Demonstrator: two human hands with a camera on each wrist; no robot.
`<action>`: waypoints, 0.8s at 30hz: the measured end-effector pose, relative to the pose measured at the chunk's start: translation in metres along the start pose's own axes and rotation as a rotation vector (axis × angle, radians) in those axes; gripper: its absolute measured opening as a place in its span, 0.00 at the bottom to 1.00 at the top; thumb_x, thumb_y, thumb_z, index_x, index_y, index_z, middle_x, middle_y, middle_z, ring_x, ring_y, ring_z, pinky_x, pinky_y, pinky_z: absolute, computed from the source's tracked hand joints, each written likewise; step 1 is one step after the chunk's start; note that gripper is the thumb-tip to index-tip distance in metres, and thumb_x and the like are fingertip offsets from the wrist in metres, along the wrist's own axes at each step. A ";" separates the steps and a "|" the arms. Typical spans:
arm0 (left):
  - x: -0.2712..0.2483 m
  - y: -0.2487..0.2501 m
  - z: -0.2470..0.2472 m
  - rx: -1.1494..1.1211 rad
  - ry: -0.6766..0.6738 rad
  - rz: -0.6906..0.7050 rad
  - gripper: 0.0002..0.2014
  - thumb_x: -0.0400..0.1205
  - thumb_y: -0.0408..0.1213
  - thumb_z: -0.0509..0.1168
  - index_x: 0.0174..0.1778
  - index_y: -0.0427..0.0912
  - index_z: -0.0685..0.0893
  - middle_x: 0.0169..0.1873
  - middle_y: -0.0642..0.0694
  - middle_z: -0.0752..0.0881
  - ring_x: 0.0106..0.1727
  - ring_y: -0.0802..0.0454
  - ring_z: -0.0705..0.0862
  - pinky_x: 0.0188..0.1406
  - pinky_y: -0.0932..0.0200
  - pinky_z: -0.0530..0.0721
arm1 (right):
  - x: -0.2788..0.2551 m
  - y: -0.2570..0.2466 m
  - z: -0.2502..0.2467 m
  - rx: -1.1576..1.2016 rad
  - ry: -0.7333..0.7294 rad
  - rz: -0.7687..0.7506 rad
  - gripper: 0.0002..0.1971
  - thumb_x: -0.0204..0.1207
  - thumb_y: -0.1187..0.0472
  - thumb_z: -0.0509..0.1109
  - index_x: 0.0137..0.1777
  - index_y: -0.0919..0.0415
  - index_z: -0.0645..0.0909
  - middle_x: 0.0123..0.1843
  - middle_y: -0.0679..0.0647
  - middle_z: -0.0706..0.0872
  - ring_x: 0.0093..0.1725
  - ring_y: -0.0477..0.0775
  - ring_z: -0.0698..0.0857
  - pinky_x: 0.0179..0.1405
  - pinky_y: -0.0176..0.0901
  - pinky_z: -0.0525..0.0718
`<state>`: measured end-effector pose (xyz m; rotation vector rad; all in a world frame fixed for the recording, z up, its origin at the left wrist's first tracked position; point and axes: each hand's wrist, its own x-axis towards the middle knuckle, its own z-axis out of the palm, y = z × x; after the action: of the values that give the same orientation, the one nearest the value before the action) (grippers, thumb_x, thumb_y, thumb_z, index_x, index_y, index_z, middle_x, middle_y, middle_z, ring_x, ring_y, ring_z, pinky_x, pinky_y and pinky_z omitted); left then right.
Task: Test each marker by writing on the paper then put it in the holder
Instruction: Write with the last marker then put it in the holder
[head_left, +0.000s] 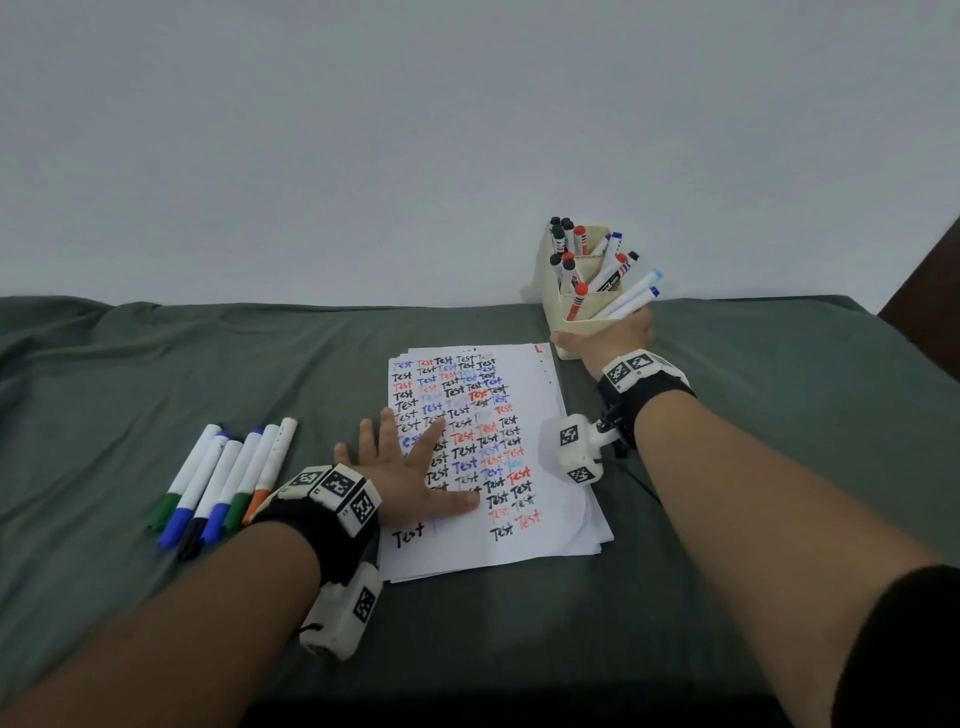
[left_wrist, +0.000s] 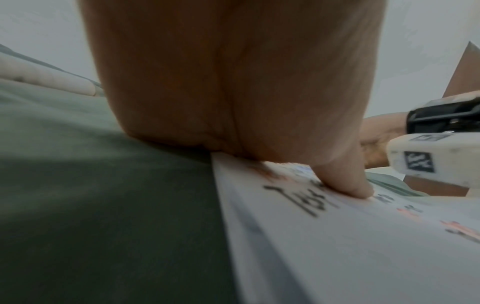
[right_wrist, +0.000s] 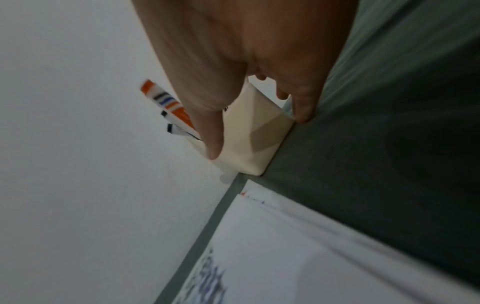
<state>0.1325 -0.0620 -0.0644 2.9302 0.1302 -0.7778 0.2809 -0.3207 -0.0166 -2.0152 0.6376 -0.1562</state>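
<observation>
At the holder (head_left: 571, 332) by the wall, the right hand (head_left: 618, 332) has fingers wrapped on a marker (head_left: 631, 296) over it. Left hand (head_left: 410, 467), fingers flat, presses the paper (head_left: 550, 415). Six markers (head_left: 223, 483) lie left.

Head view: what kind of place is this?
Probably a makeshift indoor data-collection setup, not a proper desk: a surface draped in wrinkled green cloth against a bare white wall, with only paper, loose markers and a marker holder on it.
</observation>
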 end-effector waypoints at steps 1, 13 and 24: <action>0.000 0.000 0.000 0.001 0.002 0.000 0.63 0.44 0.95 0.44 0.72 0.79 0.23 0.82 0.44 0.21 0.83 0.36 0.24 0.78 0.25 0.33 | -0.005 0.001 -0.005 -0.001 0.000 0.018 0.55 0.59 0.49 0.90 0.80 0.62 0.62 0.72 0.58 0.75 0.57 0.57 0.81 0.44 0.50 0.82; -0.029 0.006 -0.014 -0.185 0.195 -0.021 0.62 0.58 0.89 0.54 0.81 0.68 0.31 0.86 0.35 0.49 0.86 0.32 0.51 0.82 0.30 0.55 | -0.109 0.034 -0.056 -0.608 -0.451 -0.263 0.18 0.77 0.49 0.77 0.37 0.60 0.75 0.34 0.53 0.80 0.32 0.50 0.79 0.27 0.41 0.72; -0.062 0.014 -0.030 -0.861 0.214 -0.154 0.44 0.74 0.47 0.81 0.78 0.45 0.60 0.47 0.51 0.81 0.44 0.51 0.85 0.31 0.55 0.83 | -0.155 0.056 -0.054 -0.692 -0.362 -0.328 0.13 0.81 0.59 0.72 0.39 0.60 0.73 0.36 0.52 0.76 0.44 0.58 0.81 0.28 0.42 0.71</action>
<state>0.0950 -0.0752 -0.0061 2.1727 0.5557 -0.2920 0.1083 -0.3069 -0.0133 -2.7161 0.1195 0.2713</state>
